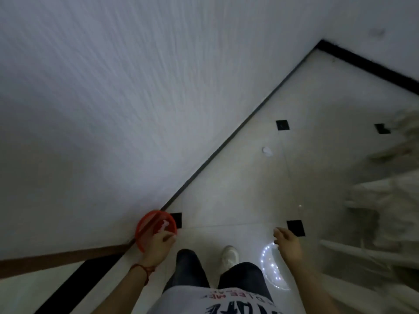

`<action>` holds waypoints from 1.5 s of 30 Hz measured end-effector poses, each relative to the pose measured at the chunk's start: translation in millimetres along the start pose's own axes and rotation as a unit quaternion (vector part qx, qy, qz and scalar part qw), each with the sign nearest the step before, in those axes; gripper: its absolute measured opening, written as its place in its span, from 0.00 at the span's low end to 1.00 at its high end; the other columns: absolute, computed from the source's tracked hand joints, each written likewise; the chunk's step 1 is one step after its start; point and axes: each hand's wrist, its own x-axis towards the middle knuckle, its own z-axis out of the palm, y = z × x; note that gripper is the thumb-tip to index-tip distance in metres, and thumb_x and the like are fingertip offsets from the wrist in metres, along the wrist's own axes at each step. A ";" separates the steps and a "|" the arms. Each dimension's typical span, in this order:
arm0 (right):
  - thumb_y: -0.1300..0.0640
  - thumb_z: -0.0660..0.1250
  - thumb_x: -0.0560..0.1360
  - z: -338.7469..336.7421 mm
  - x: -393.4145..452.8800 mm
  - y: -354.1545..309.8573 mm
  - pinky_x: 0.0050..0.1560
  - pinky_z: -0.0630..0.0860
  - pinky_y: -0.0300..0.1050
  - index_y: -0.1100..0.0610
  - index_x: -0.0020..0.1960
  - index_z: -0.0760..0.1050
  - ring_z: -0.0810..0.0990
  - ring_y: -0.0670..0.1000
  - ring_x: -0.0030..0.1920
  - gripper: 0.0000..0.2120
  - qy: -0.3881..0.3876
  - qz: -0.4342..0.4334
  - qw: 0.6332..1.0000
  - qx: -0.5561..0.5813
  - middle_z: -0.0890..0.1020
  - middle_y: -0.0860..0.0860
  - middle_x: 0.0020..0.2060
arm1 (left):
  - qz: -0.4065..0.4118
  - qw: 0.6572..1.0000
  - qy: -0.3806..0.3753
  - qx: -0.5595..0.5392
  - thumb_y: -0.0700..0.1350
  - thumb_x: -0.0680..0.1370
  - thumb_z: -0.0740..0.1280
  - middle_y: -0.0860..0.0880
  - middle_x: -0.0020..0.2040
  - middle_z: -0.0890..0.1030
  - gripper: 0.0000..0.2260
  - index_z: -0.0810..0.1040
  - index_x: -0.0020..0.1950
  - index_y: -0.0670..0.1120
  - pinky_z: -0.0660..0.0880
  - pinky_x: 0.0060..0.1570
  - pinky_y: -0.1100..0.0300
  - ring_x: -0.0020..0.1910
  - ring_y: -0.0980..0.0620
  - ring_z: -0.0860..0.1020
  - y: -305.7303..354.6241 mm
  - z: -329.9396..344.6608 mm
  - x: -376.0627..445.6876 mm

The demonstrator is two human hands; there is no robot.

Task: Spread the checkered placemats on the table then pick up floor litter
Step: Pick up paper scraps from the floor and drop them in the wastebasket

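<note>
**A:** Item one, the litter. Location?

**B:** A small white scrap (267,151), crumpled, lying on the pale floor tiles (238,189) ahead of the person, a little off the dark skirting line (215,155) where the white wall (136,98) meets the floor. It lies forward and somewhat to the right of the feet, well apart from both hands. Too small and blurred to give a long axis; it reads as a roundish wad.

**A:** Item two, the left hand?

**B:** Left hand (159,244), with a red cord at the wrist, is closed round the rim of a red basket (155,227) held low by the wall. Something white shows inside the basket; what it is, I cannot tell.

**A:** Item three, the right hand?

**B:** Right hand (286,242), empty, fingers loosely spread, nothing gripped, hanging over the floor beside a black tile inset (295,227).

**A:** Which hand is better placed for the scrap?

**B:** By my judgement, the right. It is free and sits on the scrap's side of the body; the left is occupied. The scrap is out of reach from here, so a step forward and a stoop seem called for first.

**A:** Placemats? Desk?

**B:** None listed. Only a pale blurred shape at the right edge, not identifiable. One white shoe (230,254) shows below.
</note>
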 end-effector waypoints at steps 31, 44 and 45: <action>0.63 0.59 0.78 -145.1 270.7 -216.3 0.33 0.69 0.37 0.61 0.46 0.74 0.72 0.49 0.34 0.06 0.125 0.138 0.959 0.215 0.74 0.54 0.36 | 0.143 0.968 -0.155 0.137 0.45 0.78 0.61 0.44 0.46 0.78 0.11 0.75 0.36 0.50 0.73 0.54 0.51 0.48 0.46 0.76 552.5 58.2 338.2; 0.60 0.59 0.78 -185.4 471.3 -292.3 0.44 0.73 0.43 0.66 0.62 0.71 0.75 0.55 0.47 0.15 0.048 0.163 0.976 0.135 0.77 0.57 0.49 | 0.052 0.968 -0.170 0.174 0.43 0.78 0.61 0.46 0.43 0.78 0.08 0.76 0.40 0.49 0.71 0.47 0.57 0.47 0.47 0.75 613.4 121.8 444.9; 0.59 0.60 0.78 -183.8 488.2 -294.0 0.48 0.73 0.45 0.66 0.62 0.72 0.76 0.56 0.48 0.15 0.043 0.167 0.977 0.126 0.78 0.58 0.51 | 0.038 0.969 -0.170 0.175 0.43 0.78 0.61 0.46 0.43 0.79 0.08 0.76 0.41 0.49 0.71 0.47 0.57 0.47 0.47 0.76 610.6 128.1 454.8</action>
